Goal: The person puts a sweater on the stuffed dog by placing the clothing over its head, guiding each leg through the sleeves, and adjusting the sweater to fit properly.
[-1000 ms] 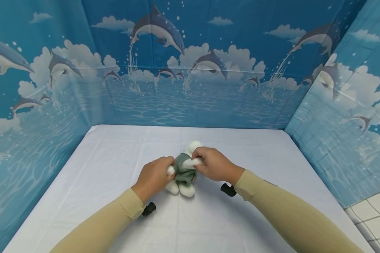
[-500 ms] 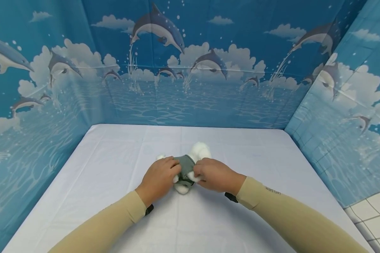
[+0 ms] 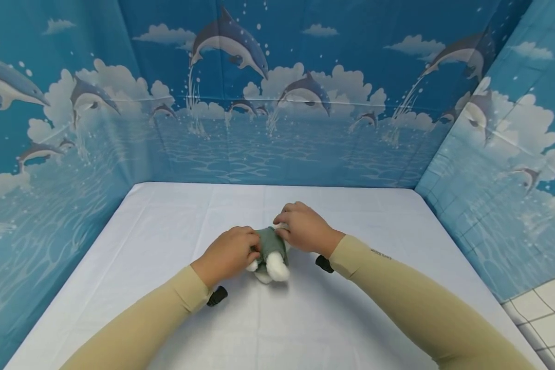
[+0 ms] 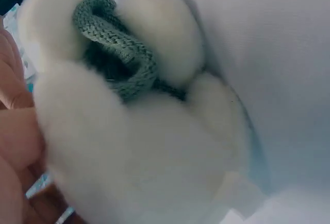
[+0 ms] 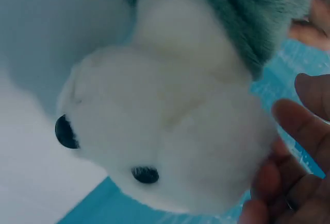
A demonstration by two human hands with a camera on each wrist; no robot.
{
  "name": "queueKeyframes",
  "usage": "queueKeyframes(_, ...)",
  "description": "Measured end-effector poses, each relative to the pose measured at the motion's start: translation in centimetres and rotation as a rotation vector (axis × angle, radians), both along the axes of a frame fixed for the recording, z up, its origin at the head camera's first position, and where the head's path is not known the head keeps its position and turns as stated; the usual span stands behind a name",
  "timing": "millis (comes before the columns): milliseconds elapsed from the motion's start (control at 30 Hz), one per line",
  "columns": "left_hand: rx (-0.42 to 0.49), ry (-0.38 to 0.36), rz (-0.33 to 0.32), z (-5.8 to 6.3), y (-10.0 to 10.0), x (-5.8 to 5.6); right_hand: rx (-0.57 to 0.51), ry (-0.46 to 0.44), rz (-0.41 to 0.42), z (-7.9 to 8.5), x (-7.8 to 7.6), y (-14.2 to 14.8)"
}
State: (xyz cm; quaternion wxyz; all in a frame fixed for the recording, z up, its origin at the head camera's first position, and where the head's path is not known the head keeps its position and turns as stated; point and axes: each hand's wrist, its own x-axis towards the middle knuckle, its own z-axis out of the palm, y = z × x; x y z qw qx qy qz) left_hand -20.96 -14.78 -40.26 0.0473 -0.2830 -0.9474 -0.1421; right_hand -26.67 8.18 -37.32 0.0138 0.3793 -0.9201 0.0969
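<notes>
A white cloth with faint fold creases covers the table (image 3: 180, 205), its far corners rounded. Blue printed curtains close in the room: the far curtain (image 3: 203, 149) shows leaping dolphins (image 3: 231, 43), pale clouds and rippled water, and the same print runs along the left curtain (image 3: 51, 195) and the right curtain (image 3: 504, 164). Beyond the table's right edge, near the bottom corner, lies a patch of white tiles (image 3: 543, 321) with dark joints.

Around the middle of the table is a white plush toy (image 3: 270, 244) in a grey-green knit top, its head to the far side and its legs to the near side. The left hand (image 3: 228, 254) grips the toy's left side between thumb and fingers. The right hand (image 3: 305, 228) is at the toy's head, its fingers loosely bent and spread rather than clenched. Tan sleeves (image 3: 411, 303) cover both forearms, and a small black object (image 3: 217, 296) shows under each wrist. Soft shadows fall on the cloth below the arms.
</notes>
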Motion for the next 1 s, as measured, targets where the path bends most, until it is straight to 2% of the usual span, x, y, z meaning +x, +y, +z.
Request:
queueKeyframes(133, 0.032, -0.162, 0.175, -0.1, 0.1, -0.8, 0.153, 0.034, -0.025, -0.3, -0.3, -0.8)
queueKeyframes(233, -0.032, -0.234, 0.266, -0.2, 0.0, -1.3, 0.189, -0.015, -0.043, -0.4, -0.1, -0.8)
queueKeyframes(333, -0.093, -0.214, 0.286, -0.7, -0.1, -1.8, 0.166, -0.062, -0.048, -0.5, 0.2, -0.7)
queueKeyframes(433, -0.086, -0.199, 0.275, -1.0, -0.4, -2.2, 0.134, -0.113, -0.049, -0.8, 0.2, -0.5)
queueKeyframes(667, 0.003, -0.333, 0.252, -0.9, -0.2, -2.7, 0.082, -0.254, -0.004, -0.9, -0.4, 0.0)
queueKeyframes(767, 0.001, -0.298, 0.262, -1.1, -0.1, -2.6, 0.096, -0.267, 0.025, -0.8, -0.3, 0.1)
queueKeyframes(833, 0.011, -0.219, 0.258, -1.3, 0.1, -2.5, 0.104, -0.212, 0.038, -0.7, -0.2, 0.2)
queueKeyframes(900, 0.032, -0.107, 0.252, -1.5, 0.2, -2.2, 0.103, -0.085, 0.044, -0.7, 0.1, 0.1)
queueKeyframes(1000, 0.062, 0.031, 0.239, -1.8, 0.1, -1.9, 0.099, 0.179, 0.045, -1.0, 0.7, 0.0)
